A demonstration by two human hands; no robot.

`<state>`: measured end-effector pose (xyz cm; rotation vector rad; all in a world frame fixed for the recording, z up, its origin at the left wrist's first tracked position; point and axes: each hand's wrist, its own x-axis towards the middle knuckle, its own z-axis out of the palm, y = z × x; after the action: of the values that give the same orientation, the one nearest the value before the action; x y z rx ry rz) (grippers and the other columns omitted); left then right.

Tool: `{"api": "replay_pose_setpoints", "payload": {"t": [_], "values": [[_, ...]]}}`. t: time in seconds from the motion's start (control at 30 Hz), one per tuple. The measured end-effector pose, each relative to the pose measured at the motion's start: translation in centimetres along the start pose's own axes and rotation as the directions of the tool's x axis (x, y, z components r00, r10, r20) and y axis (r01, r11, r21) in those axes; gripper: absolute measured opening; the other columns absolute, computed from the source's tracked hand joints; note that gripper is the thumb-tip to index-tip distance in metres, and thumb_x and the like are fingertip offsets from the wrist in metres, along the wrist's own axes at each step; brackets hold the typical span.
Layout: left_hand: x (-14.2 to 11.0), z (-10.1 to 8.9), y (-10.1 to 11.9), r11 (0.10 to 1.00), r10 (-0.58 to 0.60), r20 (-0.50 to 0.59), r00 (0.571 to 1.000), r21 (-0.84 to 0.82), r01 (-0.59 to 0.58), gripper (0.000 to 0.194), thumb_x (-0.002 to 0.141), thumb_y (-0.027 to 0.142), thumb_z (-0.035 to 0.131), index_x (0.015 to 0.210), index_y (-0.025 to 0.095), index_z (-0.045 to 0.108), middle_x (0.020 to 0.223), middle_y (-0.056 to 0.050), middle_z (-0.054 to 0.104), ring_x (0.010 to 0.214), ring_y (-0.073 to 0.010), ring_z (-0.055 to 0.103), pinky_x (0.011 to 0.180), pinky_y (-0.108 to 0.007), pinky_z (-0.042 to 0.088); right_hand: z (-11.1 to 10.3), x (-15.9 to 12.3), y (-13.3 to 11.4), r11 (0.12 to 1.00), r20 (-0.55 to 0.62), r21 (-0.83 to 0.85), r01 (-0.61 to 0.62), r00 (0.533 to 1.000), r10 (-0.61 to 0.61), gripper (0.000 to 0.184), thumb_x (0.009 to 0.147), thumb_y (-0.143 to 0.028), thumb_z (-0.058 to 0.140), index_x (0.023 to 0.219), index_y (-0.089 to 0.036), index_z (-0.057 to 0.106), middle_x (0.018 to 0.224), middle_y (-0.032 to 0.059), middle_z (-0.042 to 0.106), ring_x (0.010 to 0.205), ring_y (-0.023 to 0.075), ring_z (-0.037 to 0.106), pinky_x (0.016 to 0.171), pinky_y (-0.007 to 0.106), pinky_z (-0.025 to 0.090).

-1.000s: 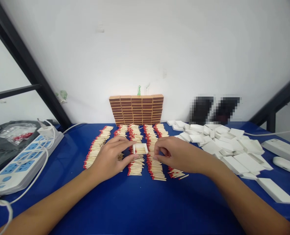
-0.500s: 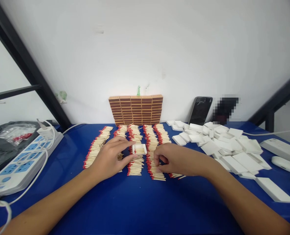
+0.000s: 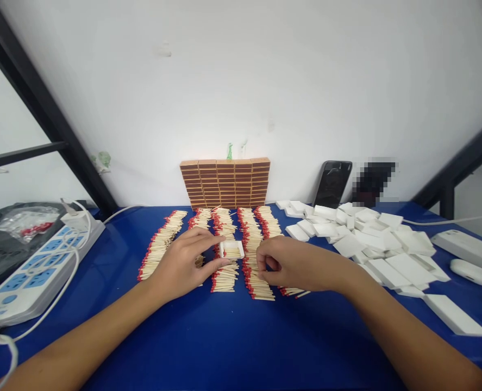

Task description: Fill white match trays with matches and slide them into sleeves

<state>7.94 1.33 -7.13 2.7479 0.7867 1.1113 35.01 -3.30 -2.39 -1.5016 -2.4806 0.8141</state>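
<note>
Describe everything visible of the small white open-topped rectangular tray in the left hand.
The small white rectangular tray has low, thin walls and looks like card. Inside lie some pale red-headed matches, heads toward its left end. The left hand holds that end between thumb and fingers, open side up, roughly level, over a row of matches. The right hand is nearby, not touching it. Its underside is hidden; the match count is unclear.

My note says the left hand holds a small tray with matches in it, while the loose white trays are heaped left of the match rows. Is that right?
No, the side is wrong: the head view shows the loose white trays heaped right of the match rows. The left hand does hold a small tray with matches in it.
</note>
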Motion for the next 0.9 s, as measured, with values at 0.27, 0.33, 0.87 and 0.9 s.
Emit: {"api": "replay_pose_setpoints", "payload": {"t": [0.27, 0.33, 0.87, 0.9], "values": [[0.0, -0.1, 0.2, 1.000, -0.008, 0.005, 1.000, -0.017, 0.008, 0.042, 0.092, 0.035, 0.076, 0.132, 0.023, 0.069, 0.093, -0.006, 0.074, 0.100, -0.0217, 0.067, 0.088, -0.037, 0.058, 0.1, 0.1, 0.3, 0.998, -0.043, 0.048, 0.033, 0.999, -0.031, 0.011, 0.088, -0.025, 0.063, 0.078, -0.021, 0.060, 0.075, -0.0012, 0.065, 0.064, 0.0126, 0.053, 0.055, 0.024, 0.038], [0.0, -0.1, 0.3, 1.000, -0.013, 0.009, 1.000, -0.020, 0.013, 0.042, 0.092, 0.035, 0.075, 0.132, 0.023, 0.069, 0.097, -0.007, 0.074, 0.101, -0.0219, 0.067, 0.088, -0.037, 0.058, 0.0, 0.2, 0.2, 0.997, -0.068, 0.063, 0.054, 0.996, -0.049, 0.014, 0.092, -0.028, 0.062, 0.081, -0.021, 0.061, 0.075, -0.0011, 0.065, 0.065, 0.0125, 0.053, 0.056, 0.024, 0.038], [-0.4, 0.1, 0.9, 0.996, 0.011, 0.076, 0.997, -0.085, -0.004, 0.041, 0.091, 0.035, 0.076, 0.130, 0.024, 0.068, 0.110, -0.008, 0.075, 0.107, -0.0218, 0.069, 0.093, -0.037, 0.060, 1.6, 1.7, -0.7, 0.981, -0.268, -0.003, 0.194, 0.945, -0.188, 0.006, 0.095, -0.022, 0.063, 0.091, -0.018, 0.064, 0.091, 0.0038, 0.065, 0.082, 0.0159, 0.058, 0.072, 0.028, 0.041], [-0.4, 0.1, 0.9, 0.996, 0.009, 0.081, 0.997, -0.085, -0.002, 0.041, 0.092, 0.035, 0.076, 0.130, 0.024, 0.068, 0.110, -0.008, 0.075, 0.107, -0.0217, 0.069, 0.091, -0.036, 0.060, 1.6, 1.7, -0.7, 0.981, -0.266, -0.002, 0.194, 0.946, -0.187, 0.006, 0.096, -0.022, 0.063, 0.092, -0.018, 0.064, 0.092, 0.0040, 0.065, 0.082, 0.0160, 0.058, 0.072, 0.028, 0.041]]}}
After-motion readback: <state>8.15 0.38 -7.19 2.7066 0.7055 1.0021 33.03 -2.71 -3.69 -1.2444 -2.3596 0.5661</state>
